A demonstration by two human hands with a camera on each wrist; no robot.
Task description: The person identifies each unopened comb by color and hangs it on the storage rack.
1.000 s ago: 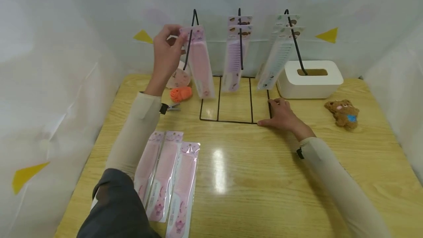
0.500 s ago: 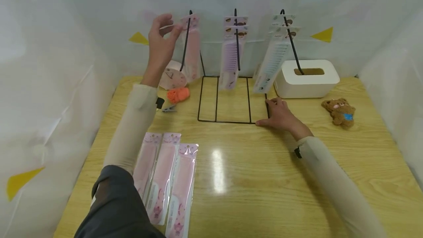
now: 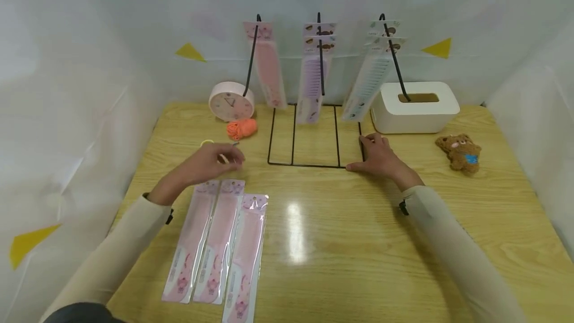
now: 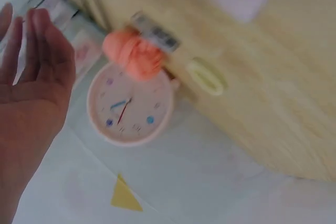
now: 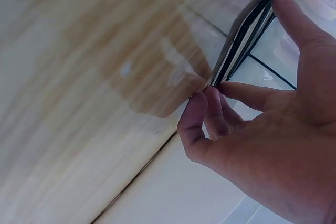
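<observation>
The left hand [image 3: 211,163] has come down from the left hook of the black wire display rack [image 3: 314,133] and now hovers low over the pale wooden worktop [image 3: 341,243], just above the top ends of three pink combs in clear packets [image 3: 215,248] lying side by side near the front left. Its grip is released, the fingers loosely curled around nothing. The pink packaged comb [image 3: 267,66] it was holding a second ago now hangs on that left hook by itself, so that hanging looks finished and, as I judge it, the nearest packet on the worktop is likely next. The right hand [image 3: 378,156] stays at the rack's front right corner, fingers [image 5: 210,111] pinching the base wire and steadying it.
</observation>
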